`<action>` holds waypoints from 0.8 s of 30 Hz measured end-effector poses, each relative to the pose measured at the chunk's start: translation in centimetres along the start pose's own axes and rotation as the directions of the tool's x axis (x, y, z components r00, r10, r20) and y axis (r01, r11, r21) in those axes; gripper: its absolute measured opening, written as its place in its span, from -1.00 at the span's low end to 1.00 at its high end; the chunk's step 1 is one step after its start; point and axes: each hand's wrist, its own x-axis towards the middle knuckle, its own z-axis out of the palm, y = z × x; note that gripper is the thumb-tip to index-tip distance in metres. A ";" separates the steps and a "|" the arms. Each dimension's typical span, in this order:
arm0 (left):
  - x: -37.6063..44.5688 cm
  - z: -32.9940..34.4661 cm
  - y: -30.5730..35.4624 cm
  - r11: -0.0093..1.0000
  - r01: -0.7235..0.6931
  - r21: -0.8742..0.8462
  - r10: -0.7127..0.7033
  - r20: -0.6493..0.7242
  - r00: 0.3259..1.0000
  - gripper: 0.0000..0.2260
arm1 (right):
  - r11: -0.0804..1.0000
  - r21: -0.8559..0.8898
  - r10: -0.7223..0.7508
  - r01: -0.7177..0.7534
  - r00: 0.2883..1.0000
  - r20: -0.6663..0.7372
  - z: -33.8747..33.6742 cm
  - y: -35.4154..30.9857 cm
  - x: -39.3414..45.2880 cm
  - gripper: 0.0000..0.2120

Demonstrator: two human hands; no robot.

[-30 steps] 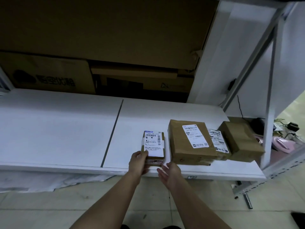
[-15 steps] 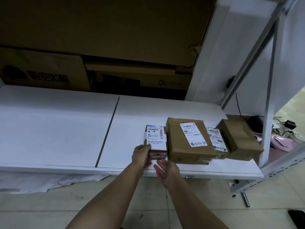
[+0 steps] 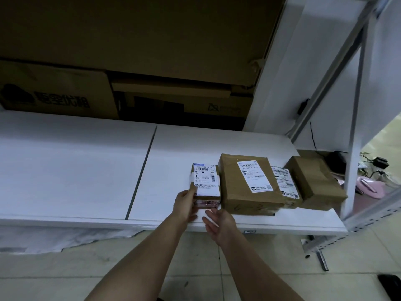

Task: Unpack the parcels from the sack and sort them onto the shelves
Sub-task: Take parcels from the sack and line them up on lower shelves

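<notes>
From the head view, a small parcel (image 3: 206, 183) is seen lying flat near the front edge of the shelf (image 3: 86, 170), its long axis running front to back, just beside a larger box (image 3: 249, 185) on its right. The left hand (image 3: 185, 206) is closed on the parcel's near left corner. The right hand (image 3: 219, 224) is held open and empty, just short of the parcel's near end. The parcel lies directly ahead of both hands; the left is nearer.
</notes>
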 end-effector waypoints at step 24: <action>-25.2 -10.2 22.1 0.961 0.253 -0.107 -0.274 -0.313 0.909 -0.86 | 0.659 -0.749 0.127 0.073 0.970 0.207 13.5 -11.9 -28.2 -0.82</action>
